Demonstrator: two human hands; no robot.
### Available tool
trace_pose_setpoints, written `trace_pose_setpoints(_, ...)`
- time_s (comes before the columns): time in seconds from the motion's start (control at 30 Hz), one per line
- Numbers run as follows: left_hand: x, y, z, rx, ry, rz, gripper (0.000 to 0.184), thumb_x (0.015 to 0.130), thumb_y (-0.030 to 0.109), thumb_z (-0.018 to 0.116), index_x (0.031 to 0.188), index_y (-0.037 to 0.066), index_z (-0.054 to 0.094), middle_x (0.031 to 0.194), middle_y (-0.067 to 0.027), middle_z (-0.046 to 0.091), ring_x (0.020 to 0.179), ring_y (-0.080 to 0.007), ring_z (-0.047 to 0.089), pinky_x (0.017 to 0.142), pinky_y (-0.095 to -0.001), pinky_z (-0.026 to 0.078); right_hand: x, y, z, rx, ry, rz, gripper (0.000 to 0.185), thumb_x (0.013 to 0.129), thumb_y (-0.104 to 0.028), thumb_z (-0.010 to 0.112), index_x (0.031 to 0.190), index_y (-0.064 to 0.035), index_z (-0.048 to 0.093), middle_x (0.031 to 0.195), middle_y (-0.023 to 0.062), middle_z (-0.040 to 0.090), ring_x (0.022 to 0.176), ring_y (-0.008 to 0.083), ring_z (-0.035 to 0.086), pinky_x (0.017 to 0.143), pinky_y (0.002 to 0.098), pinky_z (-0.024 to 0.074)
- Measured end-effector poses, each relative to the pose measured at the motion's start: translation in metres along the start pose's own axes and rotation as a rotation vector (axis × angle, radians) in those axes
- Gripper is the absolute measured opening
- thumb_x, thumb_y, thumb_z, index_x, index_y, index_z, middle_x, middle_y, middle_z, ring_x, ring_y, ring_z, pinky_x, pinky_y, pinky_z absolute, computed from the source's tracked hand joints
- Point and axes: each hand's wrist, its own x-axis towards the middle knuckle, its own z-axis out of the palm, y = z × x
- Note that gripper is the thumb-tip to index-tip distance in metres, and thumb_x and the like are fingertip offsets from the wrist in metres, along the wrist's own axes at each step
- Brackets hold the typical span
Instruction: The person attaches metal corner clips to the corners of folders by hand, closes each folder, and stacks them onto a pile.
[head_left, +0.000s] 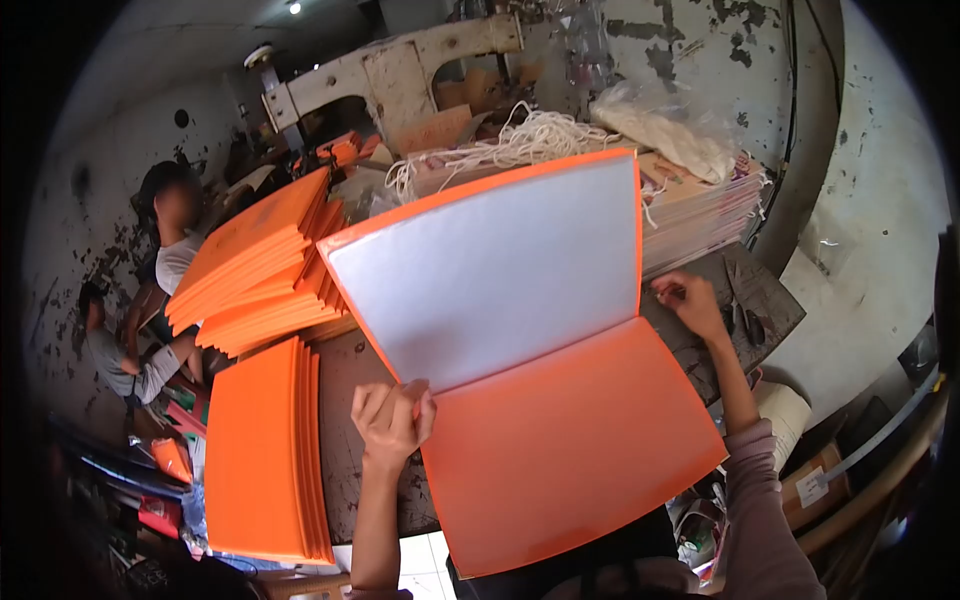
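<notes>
An orange folder [575, 450] lies open in front of me, its lower panel orange and its raised upper panel lined pale grey-white. My left hand [392, 418] is at the left end of the fold, its fingers curled against the folder's edge. To the right of the raised panel, my right hand [688, 300] is held apart from it with the fingers bent in; whether it holds something small cannot be made out. A stack of orange folders [258, 450] lies left of my left hand, and another fanned orange pile [262, 255] is behind it.
Behind the folder are a stack of printed sheets [705, 220], white cords [540, 132] and a plastic-wrapped bundle [665, 135]. Scissors [740, 300] lie on the dark table [785, 310] at right. A metal machine frame [390, 75] stands behind. Two people sit at far left.
</notes>
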Motion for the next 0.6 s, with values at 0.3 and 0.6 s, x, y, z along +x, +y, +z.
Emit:
trace_pose_setpoints(0.3,-0.001,0.015,0.006,-0.07,-0.029,-0.04,0.014,0.068,-0.002,0.059,0.08,0.006,0.057,0.06,-0.0004,0.053,0.054,-0.0157,0.046,0.056,-0.0292,0.035,-0.013,-0.072,-0.02,0.557,-0.114,0.127,0.022,0.075,0.007,0.056,0.096,0.0017,0.059,0.09,0.0054,0.059,0.086,0.0124,0.056,0.079,0.0254,0.0453)
trace_pose_setpoints(0.6,0.014,0.053,0.015,-0.476,-0.38,-0.206,0.022,0.066,-0.004,0.062,0.086,0.003,0.058,0.081,-0.0077,0.06,0.07,-0.0203,0.054,0.063,-0.0297,0.044,-0.05,-0.105,-0.011,0.588,-0.345,0.123,0.023,0.072,0.011,0.059,0.092,-0.0003,0.059,0.086,0.0025,0.059,0.081,0.0101,0.057,0.076,0.0243,0.0458)
